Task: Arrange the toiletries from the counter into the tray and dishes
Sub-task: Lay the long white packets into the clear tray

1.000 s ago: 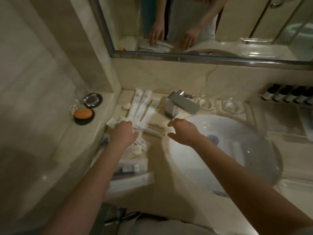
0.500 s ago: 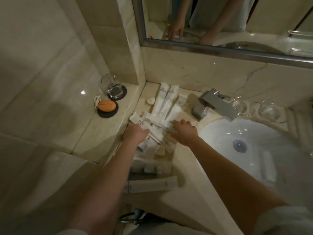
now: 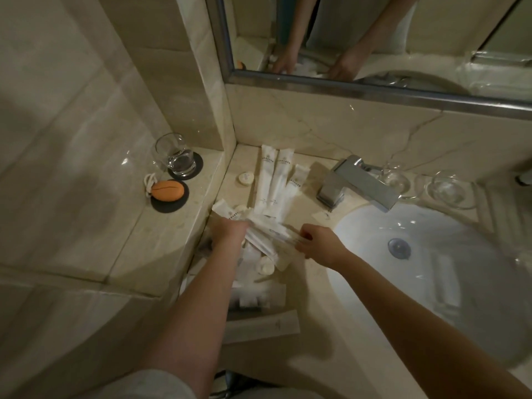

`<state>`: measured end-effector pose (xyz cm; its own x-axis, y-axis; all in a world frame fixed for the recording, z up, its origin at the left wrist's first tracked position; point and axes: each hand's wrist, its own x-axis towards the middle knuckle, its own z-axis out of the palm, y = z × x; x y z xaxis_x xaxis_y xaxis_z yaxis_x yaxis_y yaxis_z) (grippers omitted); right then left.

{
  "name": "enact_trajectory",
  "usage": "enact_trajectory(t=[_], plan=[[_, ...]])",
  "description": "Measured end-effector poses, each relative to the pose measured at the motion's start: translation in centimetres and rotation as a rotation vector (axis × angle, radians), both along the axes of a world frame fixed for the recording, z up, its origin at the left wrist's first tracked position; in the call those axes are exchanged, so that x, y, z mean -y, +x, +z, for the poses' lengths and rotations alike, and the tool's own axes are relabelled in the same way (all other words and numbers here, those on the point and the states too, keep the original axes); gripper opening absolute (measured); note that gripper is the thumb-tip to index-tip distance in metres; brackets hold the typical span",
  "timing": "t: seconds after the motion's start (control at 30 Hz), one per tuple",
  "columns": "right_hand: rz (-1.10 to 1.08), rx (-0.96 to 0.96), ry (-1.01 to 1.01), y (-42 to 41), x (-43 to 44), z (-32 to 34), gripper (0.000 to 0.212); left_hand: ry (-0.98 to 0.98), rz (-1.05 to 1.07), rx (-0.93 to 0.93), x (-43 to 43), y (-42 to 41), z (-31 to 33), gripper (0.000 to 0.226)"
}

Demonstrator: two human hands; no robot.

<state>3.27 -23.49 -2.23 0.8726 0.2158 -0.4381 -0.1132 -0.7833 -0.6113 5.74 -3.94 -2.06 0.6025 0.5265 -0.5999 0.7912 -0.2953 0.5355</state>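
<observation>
**Both ends gripped**

Head view: the left hand (image 3: 230, 233) is gripping one end of a white packet bundle (image 3: 270, 233); the right hand (image 3: 319, 246) is pinching the other. Glass dishes (image 3: 449, 191) are sitting on the worktop (image 3: 311, 335) beyond the right hand.

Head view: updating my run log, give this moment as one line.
stage: gathering | left hand: holds long white paper sachets | right hand: pinches same sachets
</observation>
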Motion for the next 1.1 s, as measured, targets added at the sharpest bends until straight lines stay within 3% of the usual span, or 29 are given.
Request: enact_trajectory(t=[0.2, 0.3, 0.4, 0.6, 0.77, 0.87, 1.1], plan=[[-0.039, 0.046, 0.079, -1.3, 2.4, 1.1, 0.029, -0.042, -0.004, 0.001, 0.2, 0.1, 0.6, 0.042], [-0.071, 0.093, 0.140, -1.9, 3.7, 1.8, 0.030, -0.155, 0.049, 0.240, 0.4, -0.9, 1.2, 0.032], [-0.111, 0.123, 0.229, -2.3, 5.3, 2.8, 0.015, -0.216, 0.076, 0.433, 1.1, -2.0, 2.4, 0.031], [-0.258, 0.102, 0.488, -4.5, 9.9, 5.7, 0.012, -0.263, -0.084, 0.669, 6.9, -3.9, 7.2, 0.010], [-0.390, 0.117, 0.643, -7.4, 16.1, 7.1, 0.008, -0.355, -0.265, 0.698, 14.9, -5.6, 9.5, 0.003], [-0.469, 0.107, 0.735, -9.2, 20.3, 7.3, 0.010, -0.415, -0.325, 0.676, 20.0, -6.1, 10.3, 0.014], [-0.519, 0.102, 0.698, -13.5, 28.9, 7.9, 0.016, -0.598, -0.447, 0.488, 31.1, -5.6, 11.0, 0.014]])
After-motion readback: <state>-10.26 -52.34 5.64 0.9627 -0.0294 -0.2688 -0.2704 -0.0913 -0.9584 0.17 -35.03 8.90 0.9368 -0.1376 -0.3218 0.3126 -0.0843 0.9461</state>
